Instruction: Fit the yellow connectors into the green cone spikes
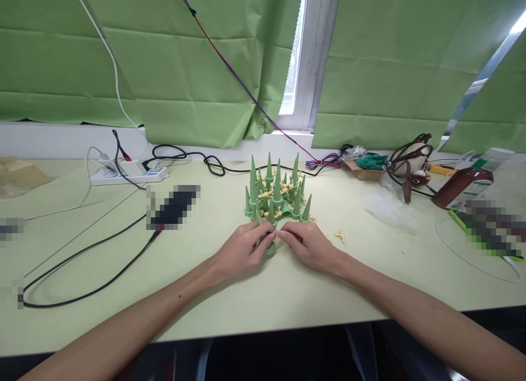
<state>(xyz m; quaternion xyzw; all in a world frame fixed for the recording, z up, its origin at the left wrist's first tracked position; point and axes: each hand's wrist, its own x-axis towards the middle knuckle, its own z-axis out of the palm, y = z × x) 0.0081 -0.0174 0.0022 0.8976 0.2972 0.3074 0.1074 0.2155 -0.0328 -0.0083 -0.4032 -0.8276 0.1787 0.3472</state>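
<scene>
My left hand (249, 244) is closed around a green cone (269, 248), whose flared base shows below the fingers. Close against it, my right hand (306, 243) pinches with thumb and forefinger. What sits in that pinch is mostly hidden; a bit of pale yellow shows between the two hands. Just beyond them stands a cluster of upright green cones (277, 184) of differing heights, with small yellow branched pieces (266, 194) lodged among them. One loose yellow branched piece (340, 236) lies on the table to the right of my right hand.
A power strip (129, 174) and black cable (94, 241) lie to the left, near a blurred dark device (172, 207). At right are a clear plastic bag (390, 208), a small cardboard box (364, 170), a dark red bottle (464, 186) and a green-edged device (485, 236).
</scene>
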